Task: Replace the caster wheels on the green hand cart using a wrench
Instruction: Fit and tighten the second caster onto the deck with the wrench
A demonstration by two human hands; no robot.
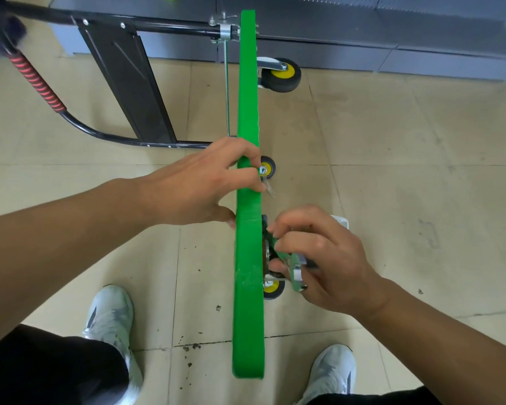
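Observation:
The green hand cart (247,118) stands on its edge on the tiled floor, its deck running away from me. My left hand (199,182) grips the top edge of the deck, fingers curled over it. My right hand (313,258) holds a caster wheel bracket (297,270) against the underside of the deck, fingers pinching at its mounting plate. Below that hand a yellow-hubbed caster wheel (273,288) shows. Another small caster (268,167) sits by my left fingers, and a larger one (281,73) is at the far end. No wrench is visible.
The cart's black folded handle (135,92) with a red-striped grip (35,80) lies to the left. Grey cabinets (392,39) line the far wall. A white object (341,222) lies on the floor behind my right hand. My two shoes (111,317) flank the cart's near end.

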